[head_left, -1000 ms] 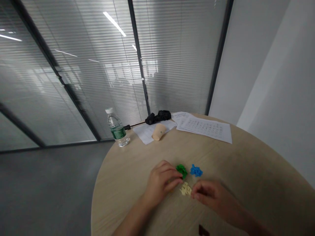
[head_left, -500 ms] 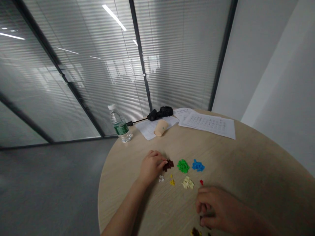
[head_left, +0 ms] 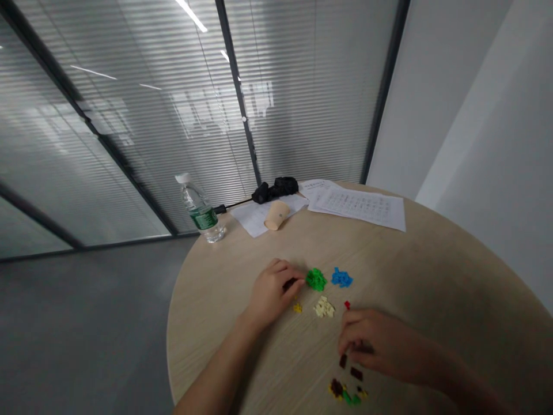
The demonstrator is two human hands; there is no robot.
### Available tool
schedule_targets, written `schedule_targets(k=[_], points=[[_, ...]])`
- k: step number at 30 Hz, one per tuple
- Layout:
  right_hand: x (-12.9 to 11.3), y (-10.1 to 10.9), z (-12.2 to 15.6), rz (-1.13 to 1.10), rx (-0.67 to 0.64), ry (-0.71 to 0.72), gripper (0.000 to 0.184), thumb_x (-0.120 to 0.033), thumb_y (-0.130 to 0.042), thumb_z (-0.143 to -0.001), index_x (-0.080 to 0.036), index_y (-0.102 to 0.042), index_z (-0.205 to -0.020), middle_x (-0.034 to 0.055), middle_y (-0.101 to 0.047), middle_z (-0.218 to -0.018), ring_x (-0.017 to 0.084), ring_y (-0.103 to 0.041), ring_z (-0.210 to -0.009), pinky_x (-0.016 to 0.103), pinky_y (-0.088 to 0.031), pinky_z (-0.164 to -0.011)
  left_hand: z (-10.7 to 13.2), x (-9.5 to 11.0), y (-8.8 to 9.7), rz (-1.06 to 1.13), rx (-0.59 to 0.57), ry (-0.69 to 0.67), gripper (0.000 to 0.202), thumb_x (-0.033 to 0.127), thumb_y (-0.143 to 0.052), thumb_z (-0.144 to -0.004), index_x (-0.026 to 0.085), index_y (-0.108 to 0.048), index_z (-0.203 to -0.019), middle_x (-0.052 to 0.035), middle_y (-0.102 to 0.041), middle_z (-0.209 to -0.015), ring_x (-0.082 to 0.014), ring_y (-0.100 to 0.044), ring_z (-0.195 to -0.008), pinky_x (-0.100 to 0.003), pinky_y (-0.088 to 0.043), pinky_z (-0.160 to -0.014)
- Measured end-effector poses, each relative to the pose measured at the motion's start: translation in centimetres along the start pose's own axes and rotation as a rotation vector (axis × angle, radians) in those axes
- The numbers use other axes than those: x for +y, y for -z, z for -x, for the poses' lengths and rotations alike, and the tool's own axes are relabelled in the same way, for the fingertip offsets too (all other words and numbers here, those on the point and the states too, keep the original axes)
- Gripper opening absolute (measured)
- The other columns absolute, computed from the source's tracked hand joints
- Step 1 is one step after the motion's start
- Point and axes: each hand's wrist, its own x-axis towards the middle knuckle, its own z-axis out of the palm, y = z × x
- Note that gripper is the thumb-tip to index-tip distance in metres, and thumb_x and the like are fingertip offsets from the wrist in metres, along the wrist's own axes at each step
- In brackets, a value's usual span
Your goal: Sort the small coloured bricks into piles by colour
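Note:
My left hand (head_left: 272,288) is curled down over the pile of small dark brown toy bricks (head_left: 290,283), hiding most of it. Its thumb and forefinger tips come close together beside the green brick pile (head_left: 316,279); what they hold, if anything, is hidden. Lower right, my right hand (head_left: 371,343) pinches a small dark brown brick (head_left: 343,361) between thumb and fingers. A second dark brown brick (head_left: 356,374) lies just below it. Nearer me is a small cluster of brown and yellow bricks (head_left: 336,388), with green bricks (head_left: 351,398) beside it.
Blue bricks (head_left: 341,278), cream bricks (head_left: 324,307), yellow bricks (head_left: 298,308) and a red piece (head_left: 347,305) lie on the round wooden table (head_left: 207,323). Farther back are a water bottle (head_left: 203,214), a tipped paper cup (head_left: 276,215), a black bundle (head_left: 276,189) and printed sheets (head_left: 358,206).
My left hand has shifted right over the brown pile, toward the green bricks. My right hand now shows a brown brick at its fingertips. The view has tilted down, revealing more bricks near me.

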Motion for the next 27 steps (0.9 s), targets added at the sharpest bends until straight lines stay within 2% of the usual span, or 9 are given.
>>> schedule_targets(k=[4,9,16,20,27], points=[[0.1,-0.5,-0.3,-0.033,0.006,0.007,0.023,-0.005,-0.056,-0.071,-0.02,-0.072,-0.079,0.0023,-0.066,-0.083,0.014,-0.061,-0.077,0.02,-0.044,-0.07,0.1,1.5,-0.7,0.015,-0.102,-0.124,0.018,0.025,-0.05,-0.089,0.018,-0.066,-0.086,-0.0045,-0.063,-0.087,-0.0181,-0.053,-0.086,-0.031,-0.043,-0.077],[0.0,-0.6,-0.5,0.007,0.039,0.011,0.017,-0.008,-0.055,-0.076,-0.018,-0.068,-0.079,0.0023,-0.066,-0.083,0.015,-0.06,-0.079,0.024,-0.043,-0.072,0.1,2.4,-0.7,0.097,-0.133,-0.197,0.02,0.03,-0.052,-0.089,0.017,-0.066,-0.085,-0.0047,-0.064,-0.084,-0.0176,-0.054,-0.084,-0.03,-0.042,-0.076],[0.2,-0.3,-0.9,-0.034,0.34,-0.045,0.01,-0.014,-0.054,-0.079,-0.019,-0.062,-0.077,0.0017,-0.065,-0.076,0.014,-0.058,-0.069,0.024,-0.044,-0.065,0.3,3.4,-0.9,0.26,-0.101,-0.222,0.028,0.044,-0.06,-0.083,0.016,-0.062,-0.079,-0.0032,-0.066,-0.079,-0.0163,-0.057,-0.078,-0.028,-0.042,-0.072],[0.4,-0.8,-1.1,-0.034,0.502,0.012,0.01,-0.015,-0.054,-0.078,-0.019,-0.062,-0.074,0.0014,-0.065,-0.069,0.014,-0.059,-0.064,0.024,-0.045,-0.062,0.5,3.5,-1.4,0.291,-0.061,-0.246,0.022,0.037,-0.057,-0.086,0.017,-0.063,-0.079,-0.0024,-0.067,-0.076,-0.0149,-0.057,-0.075,-0.027,-0.042,-0.07],[0.4,-1.5,-1.3,-0.071,0.624,0.077,0.011,-0.016,-0.053,-0.079,-0.02,-0.061,-0.073,0.002,-0.068,-0.072,0.013,-0.061,-0.063,0.023,-0.047,-0.061,0.5,3.8,-1.4,0.346,-0.058,-0.242,0.023,0.039,-0.059,-0.085,0.017,-0.065,-0.08,-0.0024,-0.069,-0.077,-0.0143,-0.058,-0.074,-0.027,-0.043,-0.072]])
